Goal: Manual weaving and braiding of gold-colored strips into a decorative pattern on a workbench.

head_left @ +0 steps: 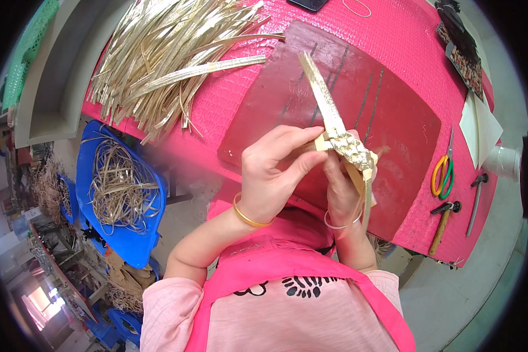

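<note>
Both hands meet at the centre of the view, over the dark red board [358, 111] on the pink table cover [416, 35]. The left hand [273, 173] has its fingers closed on the woven straw piece [352, 146] — thumb and forefinger pinch its near edge. The right hand [341, 193] grips the same piece from below, fingers curled behind it. One flat golden strip [322, 97] projects from the weave toward 11 o'clock. A gold bangle [249, 216] sits on the left wrist.

At 10 o'clock lies a heap of loose straw strips [170, 53]; at 8 o'clock, a blue bin [120, 188] holds tangled offcuts. At 3 o'clock, near the table edge — scissors [443, 173] and a hammer [443, 220].
</note>
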Tool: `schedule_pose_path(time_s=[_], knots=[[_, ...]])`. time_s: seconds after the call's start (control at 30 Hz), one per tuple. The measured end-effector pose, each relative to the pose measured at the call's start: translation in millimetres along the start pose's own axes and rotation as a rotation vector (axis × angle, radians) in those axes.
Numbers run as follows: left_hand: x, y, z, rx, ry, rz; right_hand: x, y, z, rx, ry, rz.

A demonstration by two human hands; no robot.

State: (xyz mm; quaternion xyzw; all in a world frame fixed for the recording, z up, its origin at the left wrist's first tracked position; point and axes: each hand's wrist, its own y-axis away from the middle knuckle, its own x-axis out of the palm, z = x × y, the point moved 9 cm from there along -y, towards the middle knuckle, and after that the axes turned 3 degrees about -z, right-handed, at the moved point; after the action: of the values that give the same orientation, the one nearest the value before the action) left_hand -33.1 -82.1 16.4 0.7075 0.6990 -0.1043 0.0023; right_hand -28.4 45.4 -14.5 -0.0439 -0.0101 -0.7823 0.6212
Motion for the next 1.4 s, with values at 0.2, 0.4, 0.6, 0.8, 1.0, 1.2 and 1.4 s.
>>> schedule_pose_path(time_s=[0.2,0.4,0.6,0.8,1.0,1.2,1.4], knots=[[-4,-2,-3,0.092,-0.084,-0.097,-8,-3,5,-0.129,0.026,-0.069],[17,6,42,-0.446,0.867,-0.073,-6,2,5,-0.13,0.139,-0.041],[43,16,54,-0.663,1.147,0.145,-6,11,-32,0.071,-0.276,-0.09],[42,11,39,-0.654,1.111,0.458,27,2,-38,0.352,-0.771,0.232],[0,5,17,-0.219,0.22,0.183,20,-3,-13,0.208,-0.431,0.223],[6,4,39,-0.346,0.576,0.092,7,-12,10,-0.041,0.008,0.183],[7,-6,28,-0.12,0.342,0.086,14,-2,40,-0.572,0.687,0.068]])
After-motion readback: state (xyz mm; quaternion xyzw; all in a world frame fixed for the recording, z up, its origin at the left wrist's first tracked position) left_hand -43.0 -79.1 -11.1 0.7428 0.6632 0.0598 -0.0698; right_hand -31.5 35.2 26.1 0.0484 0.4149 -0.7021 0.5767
